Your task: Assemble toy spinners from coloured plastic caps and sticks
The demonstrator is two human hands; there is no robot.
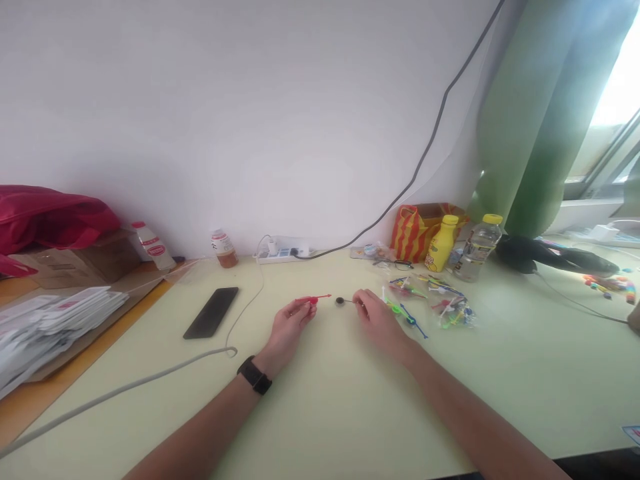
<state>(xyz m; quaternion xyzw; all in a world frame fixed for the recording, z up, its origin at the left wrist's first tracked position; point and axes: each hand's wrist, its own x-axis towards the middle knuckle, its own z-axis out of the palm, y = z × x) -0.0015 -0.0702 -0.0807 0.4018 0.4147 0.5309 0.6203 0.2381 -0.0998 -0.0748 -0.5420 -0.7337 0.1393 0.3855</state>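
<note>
My left hand (289, 328), with a black watch on its wrist, pinches a small red plastic arrow (314, 300) whose tip points right. Just right of the arrow, a small round black piece (340, 301) is on the table. My right hand (376, 320) has its fingers pinched together around the end of a thin dark rod (349, 302) that reaches toward the black piece. Whether the rod touches that piece I cannot tell. Beside my right hand lie a blue arrow-shaped piece (414, 321) and a bright green piece (397, 308).
Clear bags of coloured plastic parts (453, 312) lie to the right, before a yellow bottle (443, 245) and a clear bottle (479, 248). A black phone (211, 313) and a grey cable (150, 379) are at left. A power strip (284, 249) stands against the wall.
</note>
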